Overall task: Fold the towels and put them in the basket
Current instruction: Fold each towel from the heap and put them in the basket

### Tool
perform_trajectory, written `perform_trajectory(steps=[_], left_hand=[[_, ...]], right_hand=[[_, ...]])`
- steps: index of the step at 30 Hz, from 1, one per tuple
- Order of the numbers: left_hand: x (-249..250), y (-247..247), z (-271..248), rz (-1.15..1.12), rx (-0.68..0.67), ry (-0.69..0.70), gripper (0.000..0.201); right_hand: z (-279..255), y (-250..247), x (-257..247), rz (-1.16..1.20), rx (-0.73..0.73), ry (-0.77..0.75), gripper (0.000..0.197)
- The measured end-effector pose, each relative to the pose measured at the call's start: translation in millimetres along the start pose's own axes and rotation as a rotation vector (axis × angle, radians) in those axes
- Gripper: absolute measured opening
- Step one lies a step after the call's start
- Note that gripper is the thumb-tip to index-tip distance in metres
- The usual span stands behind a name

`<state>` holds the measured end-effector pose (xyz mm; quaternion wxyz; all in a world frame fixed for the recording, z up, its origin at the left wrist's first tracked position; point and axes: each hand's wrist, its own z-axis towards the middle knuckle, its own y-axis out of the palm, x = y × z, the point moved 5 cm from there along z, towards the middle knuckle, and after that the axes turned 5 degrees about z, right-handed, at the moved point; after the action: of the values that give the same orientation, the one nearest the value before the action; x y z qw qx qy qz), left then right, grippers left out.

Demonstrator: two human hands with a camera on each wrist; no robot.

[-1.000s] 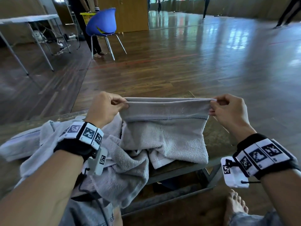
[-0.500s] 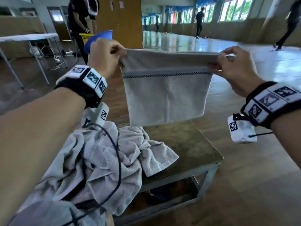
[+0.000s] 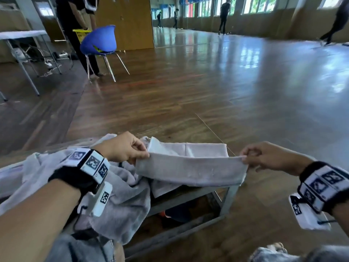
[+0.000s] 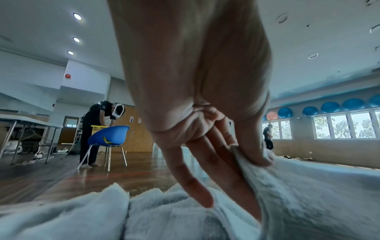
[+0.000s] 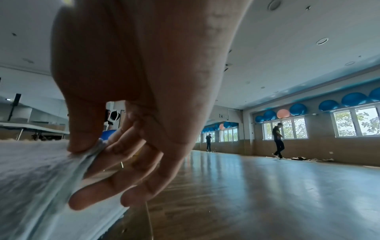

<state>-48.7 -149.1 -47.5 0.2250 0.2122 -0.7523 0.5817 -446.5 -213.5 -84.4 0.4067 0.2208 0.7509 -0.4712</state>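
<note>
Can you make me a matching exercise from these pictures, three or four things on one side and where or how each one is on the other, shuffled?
Things:
1. left hand
2. right hand
3. blue chair
4. heap of towels

States:
A. stands on the wooden floor, far left
B. pinches the right end of the held towel
C. lies crumpled on the low table
D. pinches the left end of the held towel

Pairs: 1-D, 2-B, 3-A, 4-C

Bare forearms; black wristbands (image 3: 79,174) with white square-code tags; white camera pods (image 3: 306,212) under wrists; grey jeans.
</note>
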Motion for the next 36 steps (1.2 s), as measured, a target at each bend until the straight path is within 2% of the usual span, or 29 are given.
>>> perform_trajectory(steps=[3,8,11,14,19,25,29,31,36], left_hand=[[-18.7,6.6,29.0,0.001,0.026,-0.060,0.013],[-32.9,0.0,74.5,0.012,0.333,-0.026,0.014],[-34.2,2.6,95.4,0.043,0.435,0.008,0.013],[-35.2,12.8,114.0,0.039,0.410,0.026,0.014],[-50.1,30.1,130.0,0.151,0.236,-0.054,0.014],[-52.9,23.7,125.0,0.169,0.232,-0.100,0.013],[-38.5,7.9,114.4,0.161,0.363,-0.023,0.009],[-26.9,-7.0,106.0,0.125,0.447,0.039,0.006],[5.3,-52.1,66.3,0.049,0.799,0.261,0.010]], right_hand=[[27.0,9.3,10.7,0.017,0.070,0.019,0.006],[79.1,6.4,23.8,-0.002,0.374,-0.010,0.011],[99.6,7.2,25.9,-0.089,0.476,-0.010,0.011],[113.0,12.0,25.9,-0.158,0.470,0.007,0.012],[121.3,21.6,30.7,-0.259,0.390,0.055,0.008],[123.7,24.5,31.2,-0.276,0.404,0.056,0.017],[120.5,21.3,16.4,-0.297,0.443,0.007,0.008],[118.1,16.2,-3.0,-0.315,0.492,-0.063,0.017],[81.9,-4.9,-65.6,-0.239,0.900,-0.369,0.020]])
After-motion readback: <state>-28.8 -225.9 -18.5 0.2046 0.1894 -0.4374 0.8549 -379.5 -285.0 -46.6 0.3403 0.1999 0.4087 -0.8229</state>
